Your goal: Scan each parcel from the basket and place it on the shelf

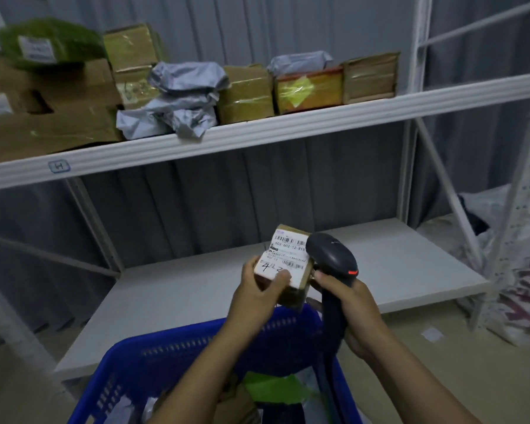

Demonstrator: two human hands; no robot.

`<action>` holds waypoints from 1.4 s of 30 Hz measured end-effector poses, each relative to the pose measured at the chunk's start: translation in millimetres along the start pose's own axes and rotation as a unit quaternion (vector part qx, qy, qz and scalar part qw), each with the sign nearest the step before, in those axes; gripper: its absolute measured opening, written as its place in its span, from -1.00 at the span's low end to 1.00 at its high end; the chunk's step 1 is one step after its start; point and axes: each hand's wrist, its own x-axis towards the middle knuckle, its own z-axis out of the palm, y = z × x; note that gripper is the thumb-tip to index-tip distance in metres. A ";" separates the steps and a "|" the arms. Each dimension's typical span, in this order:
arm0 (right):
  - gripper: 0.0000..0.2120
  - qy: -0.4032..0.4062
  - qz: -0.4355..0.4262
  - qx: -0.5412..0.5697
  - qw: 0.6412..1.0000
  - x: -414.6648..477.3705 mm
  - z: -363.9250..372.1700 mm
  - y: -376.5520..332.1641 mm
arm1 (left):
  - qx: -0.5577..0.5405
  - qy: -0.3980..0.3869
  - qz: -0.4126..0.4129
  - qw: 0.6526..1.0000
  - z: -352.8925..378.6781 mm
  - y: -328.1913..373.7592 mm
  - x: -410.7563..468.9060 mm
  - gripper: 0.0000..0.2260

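My left hand (257,293) holds a small brown cardboard parcel (291,258) with a white barcode label facing up, above the far rim of the blue basket (178,347). My right hand (352,304) grips the handle of a black barcode scanner (331,255), whose head sits right beside the parcel's right edge. Inside the basket lie more parcels, including a green bag (273,388). The white shelf (257,133) stands ahead, its upper level filled with parcels.
The upper shelf carries brown boxes (245,93), grey bags (181,99) and a green bag (49,41). The lower shelf board (395,255) is bare white. A white upright and diagonal brace (441,179) stand at the right, with bagged goods (517,286) on the floor beyond.
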 end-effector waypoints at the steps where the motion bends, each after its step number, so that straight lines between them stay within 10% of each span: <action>1: -0.74 0.010 -0.012 0.018 1.000 -1.0 -2.1 -5.9 | 0.011 -0.020 0.018 1.000 5.7 6.8 2.5 -0.46; 5: -0.75 0.035 -0.043 0.043 0.998 -8.0 -8.7 -26.2 | 0.061 -0.013 0.080 0.995 26.0 26.9 11.2 -0.17; 19: -0.83 0.059 -0.135 -0.081 0.986 9.1 9.3 -145.9 | 0.077 0.111 0.201 0.970 -13.9 134.4 80.9 -0.10; 32: -0.88 0.026 -0.188 -0.094 0.977 71.6 67.8 -225.3 | 0.129 0.144 0.234 0.953 -90.2 199.0 198.4 -0.48; 38: -0.86 0.034 -0.184 -0.120 0.975 83.1 69.2 -226.8 | 0.295 0.300 0.314 0.851 -82.3 198.2 204.3 -0.60; 42: -0.87 0.034 -0.186 -0.136 0.972 83.6 69.8 -230.7 | 0.356 0.244 0.414 0.801 -81.8 190.6 205.4 -0.67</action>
